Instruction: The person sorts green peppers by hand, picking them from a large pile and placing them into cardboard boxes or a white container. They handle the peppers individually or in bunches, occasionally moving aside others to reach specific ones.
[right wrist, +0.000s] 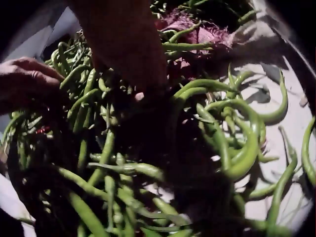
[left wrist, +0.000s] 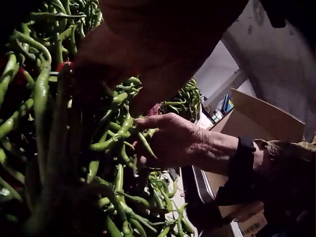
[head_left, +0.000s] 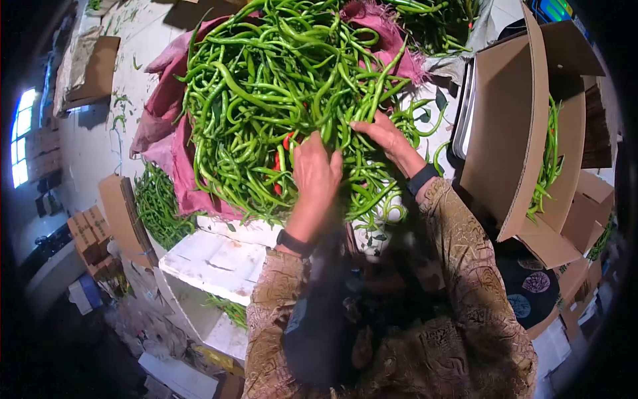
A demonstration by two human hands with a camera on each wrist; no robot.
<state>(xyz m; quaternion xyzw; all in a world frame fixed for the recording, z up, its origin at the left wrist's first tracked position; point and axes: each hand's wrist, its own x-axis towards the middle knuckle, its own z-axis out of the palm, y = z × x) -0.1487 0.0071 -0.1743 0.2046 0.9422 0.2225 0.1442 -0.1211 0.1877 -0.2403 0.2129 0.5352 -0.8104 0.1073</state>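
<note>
A big heap of long green chili peppers (head_left: 266,86), with a few red ones (head_left: 277,174) among them, fills an opened pink sack (head_left: 169,116). My left hand (head_left: 316,169) reaches into the near side of the heap with bent fingers; its fingertips are hidden among the peppers, and I cannot tell whether they grip any. To its right, my right hand (head_left: 389,139) holds green chili peppers at the heap's right edge. In the left wrist view a small pepper (left wrist: 146,143) crosses that hand, between thumb and fingers. Both wrists wear dark bands.
Loose peppers (right wrist: 247,138) lie on the white surface right of the sack. An open cardboard box (head_left: 502,133) stands at the right, a pale tray edge (head_left: 468,113) beside it. White foam boxes (head_left: 219,266) sit at the near left, with more peppers (head_left: 163,206) behind.
</note>
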